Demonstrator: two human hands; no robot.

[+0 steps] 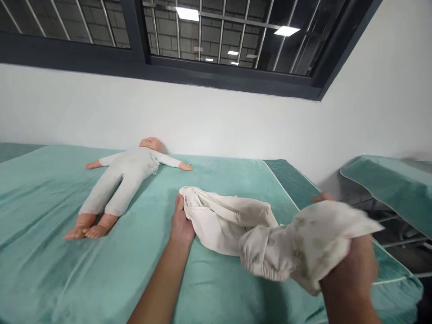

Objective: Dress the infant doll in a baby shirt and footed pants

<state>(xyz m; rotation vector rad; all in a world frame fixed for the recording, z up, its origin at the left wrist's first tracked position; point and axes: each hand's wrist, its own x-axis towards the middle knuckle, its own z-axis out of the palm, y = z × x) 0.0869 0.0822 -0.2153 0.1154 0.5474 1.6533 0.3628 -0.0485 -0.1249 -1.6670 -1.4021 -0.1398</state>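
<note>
A cream-white baby garment (229, 222) with a faint green print and a gathered cuff stretches between my two hands above the bed. My left hand (182, 224) is closed on its left end, with the fingers partly behind the fabric. On the other side, my right hand (354, 265) holds the printed end, which is raised and blurred by motion. Cloth covers part of that hand's fingers. To the left, a baby doll (126, 168) in a white bodysuit lies on its back, arms spread and bare feet toward me. Neither hand touches the doll.
A green velvety cover (43, 270) with pale piping and a darker border lies under everything. Behind it rises a white wall (216, 121) with a dark-framed, barred window (229, 72). Another green-covered surface (391, 184) on metal legs stands at the right, across a gap.
</note>
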